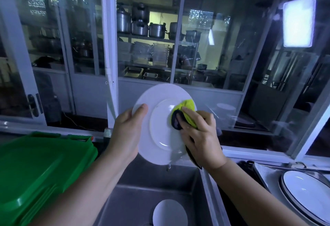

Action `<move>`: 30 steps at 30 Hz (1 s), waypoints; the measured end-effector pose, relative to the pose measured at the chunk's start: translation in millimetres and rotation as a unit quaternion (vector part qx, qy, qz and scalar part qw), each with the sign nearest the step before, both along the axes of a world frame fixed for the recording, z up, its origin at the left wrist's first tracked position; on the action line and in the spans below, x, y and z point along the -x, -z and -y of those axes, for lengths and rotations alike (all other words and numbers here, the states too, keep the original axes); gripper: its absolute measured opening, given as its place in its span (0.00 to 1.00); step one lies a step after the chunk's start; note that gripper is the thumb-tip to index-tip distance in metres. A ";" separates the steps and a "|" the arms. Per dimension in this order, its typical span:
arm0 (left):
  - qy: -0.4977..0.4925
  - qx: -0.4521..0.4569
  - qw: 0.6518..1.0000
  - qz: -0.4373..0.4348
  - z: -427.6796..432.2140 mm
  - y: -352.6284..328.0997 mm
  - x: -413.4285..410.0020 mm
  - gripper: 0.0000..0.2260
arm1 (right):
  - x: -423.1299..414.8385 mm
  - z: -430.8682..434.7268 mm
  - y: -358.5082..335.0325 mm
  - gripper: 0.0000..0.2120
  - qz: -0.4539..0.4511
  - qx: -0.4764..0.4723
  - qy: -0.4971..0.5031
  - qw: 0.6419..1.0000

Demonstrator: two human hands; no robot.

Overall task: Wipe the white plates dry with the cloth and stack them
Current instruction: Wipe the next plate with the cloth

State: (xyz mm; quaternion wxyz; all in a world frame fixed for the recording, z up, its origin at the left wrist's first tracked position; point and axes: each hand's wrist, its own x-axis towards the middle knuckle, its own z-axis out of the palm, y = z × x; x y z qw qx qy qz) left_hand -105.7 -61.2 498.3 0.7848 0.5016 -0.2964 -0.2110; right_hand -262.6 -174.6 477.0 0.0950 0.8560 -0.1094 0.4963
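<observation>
My left hand (127, 132) holds the white plate (160, 127) upright above the sink (142, 190). The thumb is pressed on the plate's left rim; the other fingers are behind it, out of view. My right hand (200, 136) presses the yellow and black cloth (185, 113) against the right side of the plate's face, fingers close together and flat on the cloth. A second white plate (169, 213) lies in the sink basin. Plates with dark rims (303, 190) sit stacked on the counter at right. A green bin lid (41, 168) lies at left.
</observation>
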 end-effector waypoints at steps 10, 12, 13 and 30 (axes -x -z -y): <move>-0.019 0.026 0.999 0.015 1.2 -3.7 -3.5 0.08 | -7.7 -22.7 14.6 0.12 -0.078 0.059 -0.072 0.993; -0.037 0.011 0.998 0.048 -4.0 -3.0 -11.0 0.13 | 1.7 -12.5 16.5 0.12 -0.059 0.026 -0.064 0.996; -0.037 0.008 0.997 0.064 -6.6 -2.5 -13.9 0.15 | 5.6 -6.6 13.5 0.12 -0.033 0.005 -0.048 0.998; -0.048 -0.003 0.939 0.340 -12.7 -2.9 18.0 0.19 | -28.6 11.7 -45.0 0.11 0.209 -0.396 -0.095 0.889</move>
